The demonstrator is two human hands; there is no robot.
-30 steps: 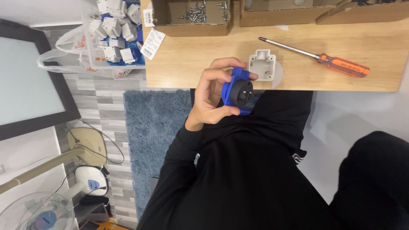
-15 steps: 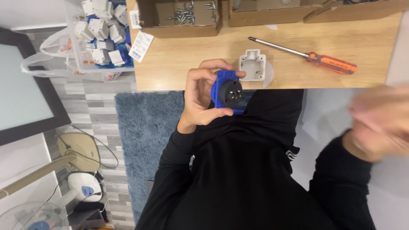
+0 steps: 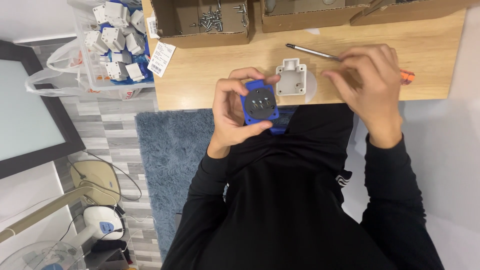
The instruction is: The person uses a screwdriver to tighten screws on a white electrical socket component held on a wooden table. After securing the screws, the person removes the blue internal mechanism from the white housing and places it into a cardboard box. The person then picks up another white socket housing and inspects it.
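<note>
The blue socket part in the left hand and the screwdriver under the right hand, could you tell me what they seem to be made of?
Blue socket part: probably moulded plastic, going by its even colour and dull sheen, with a dark round face insert.
Screwdriver: the shaft looks like bare metal, thin, grey and shiny; the orange handle end is mostly hidden by the right hand, likely plastic.

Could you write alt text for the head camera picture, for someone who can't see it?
Seen from above, a person's left hand holds a blue socket part while the right hand rests on a screwdriver on a wooden table, beside a white housing.
</note>
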